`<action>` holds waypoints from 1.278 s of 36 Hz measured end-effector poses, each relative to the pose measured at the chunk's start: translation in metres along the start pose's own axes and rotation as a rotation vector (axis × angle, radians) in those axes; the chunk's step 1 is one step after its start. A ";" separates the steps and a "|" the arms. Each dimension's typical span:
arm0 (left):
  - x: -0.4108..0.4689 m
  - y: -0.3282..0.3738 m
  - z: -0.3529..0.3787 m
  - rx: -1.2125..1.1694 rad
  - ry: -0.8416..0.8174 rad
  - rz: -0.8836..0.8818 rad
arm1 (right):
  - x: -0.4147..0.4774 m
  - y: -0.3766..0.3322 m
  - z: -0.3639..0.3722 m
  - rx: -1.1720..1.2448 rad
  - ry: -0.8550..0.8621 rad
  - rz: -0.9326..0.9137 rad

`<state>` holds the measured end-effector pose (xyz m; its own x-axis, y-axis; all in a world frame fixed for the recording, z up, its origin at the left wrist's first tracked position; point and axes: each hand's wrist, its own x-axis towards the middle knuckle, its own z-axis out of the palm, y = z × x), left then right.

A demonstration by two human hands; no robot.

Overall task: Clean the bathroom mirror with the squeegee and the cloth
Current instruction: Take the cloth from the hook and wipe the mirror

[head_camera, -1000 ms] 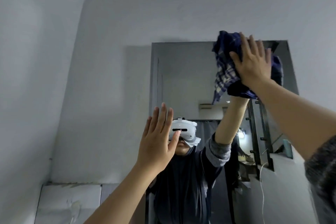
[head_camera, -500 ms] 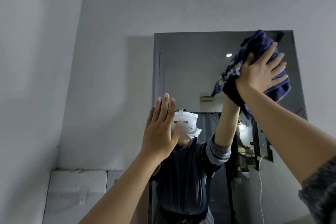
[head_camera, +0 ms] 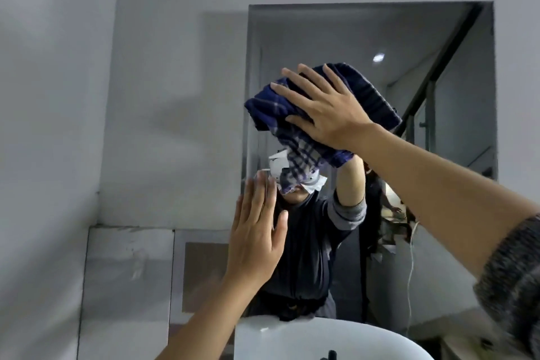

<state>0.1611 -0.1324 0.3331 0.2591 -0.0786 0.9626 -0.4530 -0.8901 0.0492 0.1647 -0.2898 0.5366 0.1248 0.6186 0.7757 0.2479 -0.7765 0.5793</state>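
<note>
Roughly left to right, all placed against the mirror [head_camera: 455, 47]. Grey wall and pale tile panel [head_camera: 128, 266] lie left of the mirror. Left hand [head_camera: 257, 238] is flat, fingers straight and close together, holding nothing, at the mirror's lower left edge; cannot tell if the palm touches the glass. Right hand [head_camera: 324, 109] is spread wide, palm pressing the blue checked cloth [head_camera: 295, 140] against the mirror's upper middle. Cloth is bunched, its long axis slanting from upper right down to lower left, with a loose tail hanging below the hand. Uncovered glass lies mostly right of and above the cloth, so the right hand is the nearer one for the next wipe; judged mid-task, wiping stage. White basin [head_camera: 321, 342] sits under the mirror. Squeegee not in view.
</note>
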 end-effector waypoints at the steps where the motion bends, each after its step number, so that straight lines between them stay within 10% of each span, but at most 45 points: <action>1: 0.000 0.001 0.001 -0.006 0.002 -0.004 | -0.010 0.011 -0.002 -0.009 -0.010 0.008; 14: -0.004 0.005 -0.006 -0.048 -0.037 -0.031 | -0.124 0.060 0.004 0.226 0.313 1.177; 19: -0.030 0.011 -0.009 -0.115 -0.114 -0.039 | -0.124 0.000 0.019 0.296 0.323 1.341; 26: -0.071 0.008 -0.006 -0.121 -0.168 -0.057 | -0.079 -0.079 0.029 0.332 0.270 1.218; 34: -0.093 0.007 0.001 -0.163 -0.161 -0.122 | -0.047 -0.113 0.033 0.208 0.146 0.452; 46: -0.094 0.006 0.006 -0.098 -0.121 -0.060 | -0.101 -0.040 0.025 -0.002 -0.061 -0.088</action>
<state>0.1388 -0.1331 0.2410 0.3870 -0.0853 0.9181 -0.5133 -0.8471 0.1377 0.1665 -0.3180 0.4290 0.1606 0.6902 0.7056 0.2589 -0.7193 0.6447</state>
